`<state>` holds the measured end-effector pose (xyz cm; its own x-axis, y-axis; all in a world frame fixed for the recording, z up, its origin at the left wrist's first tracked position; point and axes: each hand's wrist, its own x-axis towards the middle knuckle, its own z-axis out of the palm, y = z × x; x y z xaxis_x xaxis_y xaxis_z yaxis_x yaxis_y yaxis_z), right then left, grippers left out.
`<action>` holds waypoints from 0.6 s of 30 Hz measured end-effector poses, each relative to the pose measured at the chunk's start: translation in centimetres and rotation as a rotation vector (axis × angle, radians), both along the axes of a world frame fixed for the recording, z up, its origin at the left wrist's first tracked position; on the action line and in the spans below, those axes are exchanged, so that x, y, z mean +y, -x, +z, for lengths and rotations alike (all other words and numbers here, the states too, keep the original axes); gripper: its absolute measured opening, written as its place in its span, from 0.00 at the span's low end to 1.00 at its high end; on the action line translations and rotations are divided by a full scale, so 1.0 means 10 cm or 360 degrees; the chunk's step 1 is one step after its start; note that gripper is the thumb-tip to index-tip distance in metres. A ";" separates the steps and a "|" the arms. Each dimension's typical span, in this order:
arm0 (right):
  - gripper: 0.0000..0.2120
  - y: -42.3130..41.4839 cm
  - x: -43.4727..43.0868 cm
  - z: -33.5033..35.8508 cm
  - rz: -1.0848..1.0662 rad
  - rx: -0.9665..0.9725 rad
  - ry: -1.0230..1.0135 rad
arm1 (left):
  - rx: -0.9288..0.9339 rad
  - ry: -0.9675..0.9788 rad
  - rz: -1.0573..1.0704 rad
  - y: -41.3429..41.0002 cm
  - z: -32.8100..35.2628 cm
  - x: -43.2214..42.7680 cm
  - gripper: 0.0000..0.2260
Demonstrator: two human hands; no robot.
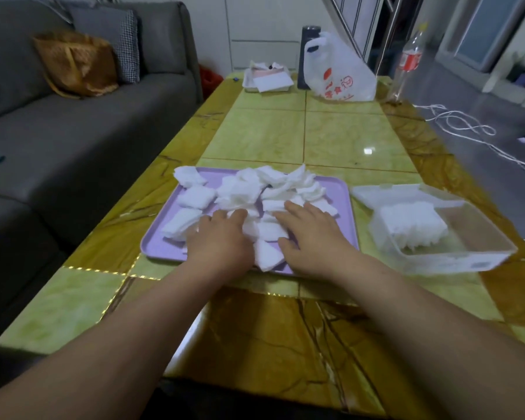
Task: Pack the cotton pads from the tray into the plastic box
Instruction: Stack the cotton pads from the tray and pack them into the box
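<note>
cotton pads (pixel 246 192) heaped loose across lilac tray (pixel 343 204) | tray on worktop (pixel 346 134); plastic box (pixel 443 263) just right of it, lid (pixel 385 191) open, neat stack (pixel 412 222) of pads inside | left hand (pixel 222 237) on pile, fingers bent down among pads, grip cannot be told | right hand (pixel 312 231) flat on pads, fingers straight and spread

Left forearm (pixel 119 328): bare, entering from the lower left corner, angled forward and inward. Left hand (pixel 222 237): palm down, fingers forward and slightly bent, close together. Right forearm (pixel 422 298): bare, entering from the lower right edge, angled forward and inward. Right hand (pixel 312 234): palm down, fingers straight and a little spread, thumb stretched toward the left hand. Both hands: side by side, a narrow gap between, resting on cotton pads (pixel 194 198).
</note>
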<state>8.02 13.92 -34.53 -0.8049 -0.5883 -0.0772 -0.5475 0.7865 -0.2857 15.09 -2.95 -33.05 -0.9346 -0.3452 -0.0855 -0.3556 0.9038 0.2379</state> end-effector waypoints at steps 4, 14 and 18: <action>0.26 0.03 0.14 0.07 -0.0079 0.0149 0.0011 | 0.0024 -0.0092 -0.0081 0.13 0.00 0.17 0.25; 0.15 -0.21 0.13 0.23 -0.0270 -0.0084 0.0110 | 0.0437 -0.0017 -0.0443 0.17 0.02 0.31 0.15; 0.19 -0.15 0.13 0.12 -0.0332 -0.0218 0.0209 | 0.0332 0.0010 -0.0416 0.24 -0.08 0.29 0.14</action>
<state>9.47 15.26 -33.37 -0.8969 -0.4234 -0.1275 -0.3273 0.8294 -0.4527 12.65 -0.01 -33.81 -0.9888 -0.0911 0.1182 -0.0556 0.9598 0.2750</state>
